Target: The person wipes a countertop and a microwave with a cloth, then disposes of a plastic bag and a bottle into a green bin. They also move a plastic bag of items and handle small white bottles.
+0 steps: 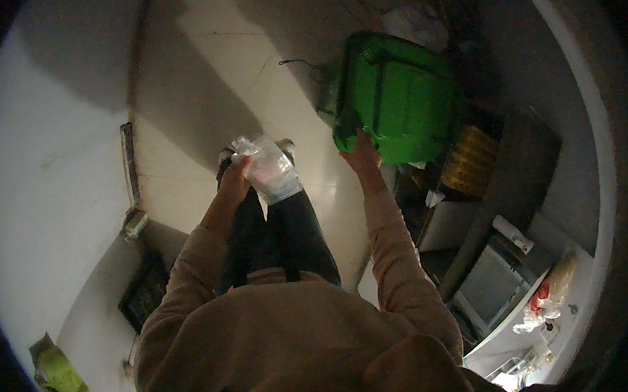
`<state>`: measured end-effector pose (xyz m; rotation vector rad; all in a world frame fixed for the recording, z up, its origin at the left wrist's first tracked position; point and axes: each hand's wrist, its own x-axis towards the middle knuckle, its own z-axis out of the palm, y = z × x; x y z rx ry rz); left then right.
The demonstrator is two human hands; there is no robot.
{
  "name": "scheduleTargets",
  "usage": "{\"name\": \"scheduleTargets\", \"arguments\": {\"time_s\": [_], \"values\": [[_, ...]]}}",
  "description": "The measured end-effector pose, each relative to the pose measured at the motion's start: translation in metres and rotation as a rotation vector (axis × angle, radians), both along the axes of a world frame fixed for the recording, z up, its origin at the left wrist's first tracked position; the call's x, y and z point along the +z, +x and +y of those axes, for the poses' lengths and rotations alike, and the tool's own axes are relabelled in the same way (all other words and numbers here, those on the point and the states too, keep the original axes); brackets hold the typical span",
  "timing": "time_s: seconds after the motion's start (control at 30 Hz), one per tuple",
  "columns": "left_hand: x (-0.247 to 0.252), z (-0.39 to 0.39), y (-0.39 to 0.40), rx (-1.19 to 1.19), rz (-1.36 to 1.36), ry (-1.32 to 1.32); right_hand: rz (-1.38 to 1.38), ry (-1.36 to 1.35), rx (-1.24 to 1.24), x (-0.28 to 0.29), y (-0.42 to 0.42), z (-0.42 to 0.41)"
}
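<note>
My left hand grips a clear plastic bag by its bunched upper end, in front of my legs. Something pinkish shows faintly through the plastic. On the right, my right hand is closed on the near edge of a green plastic lid or bin; which of the two it is, I cannot tell. Its fingers are partly hidden in shadow at that edge.
A white wall runs along the left, with a small pale box at its foot and a green packet lower down. Yellow ribbed material sits right of the green plastic. Plastic bags lie at the lower right.
</note>
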<state>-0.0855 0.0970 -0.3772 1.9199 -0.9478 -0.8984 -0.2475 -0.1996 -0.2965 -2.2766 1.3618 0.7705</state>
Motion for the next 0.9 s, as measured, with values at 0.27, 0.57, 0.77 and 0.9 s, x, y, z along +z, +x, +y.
{"name": "scheduleTargets", "arguments": {"time_s": [0.27, 0.57, 0.77, 0.9], "values": [[0.044, -0.058, 0.02, -0.108, -0.323, -0.341, -0.539, 0.084, -0.317, 0.114, -0.082, -0.086], [0.058, -0.173, -0.014, 0.393, 1.001, 0.153, -0.785, 0.072, -0.466, 0.236, -0.206, -0.163], [0.03, -0.236, -0.03, 0.205, 0.866, -0.129, -0.681, -0.081, -0.595, 0.233, -0.222, -0.178], [0.028, -0.283, -0.035, 0.336, 1.079, -0.008, -0.649, -0.067, -0.506, 0.231, -0.25, -0.191]]}}
